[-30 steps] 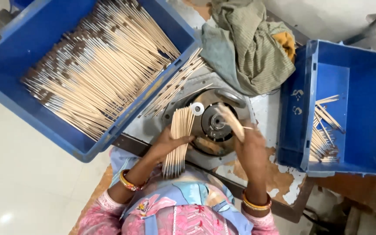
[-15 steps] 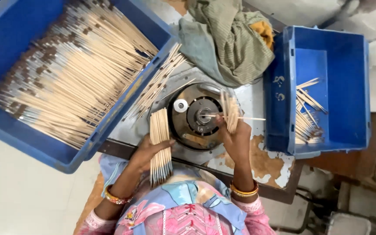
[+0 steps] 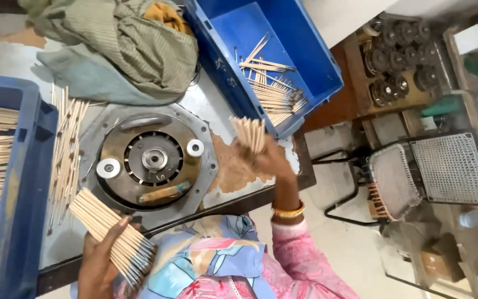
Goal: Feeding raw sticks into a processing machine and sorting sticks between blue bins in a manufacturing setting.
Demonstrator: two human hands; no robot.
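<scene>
Your left hand (image 3: 99,260) clamped on a fanned bundle of sticks (image 3: 112,235) just below the round metal disc (image 3: 149,160), your right hand (image 3: 266,158) closed on a smaller bunch (image 3: 250,133) beside the blue bin (image 3: 316,55) of sticks

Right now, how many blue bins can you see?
2: one blue bin at the left edge, full of sticks and partly cut off, and another bin at top centre holding a few sticks.

The right hand (image 3: 269,158) is motion-blurred around its small sticks (image 3: 249,133), and the left crate (image 3: 20,182) runs off the frame's edge.
</scene>
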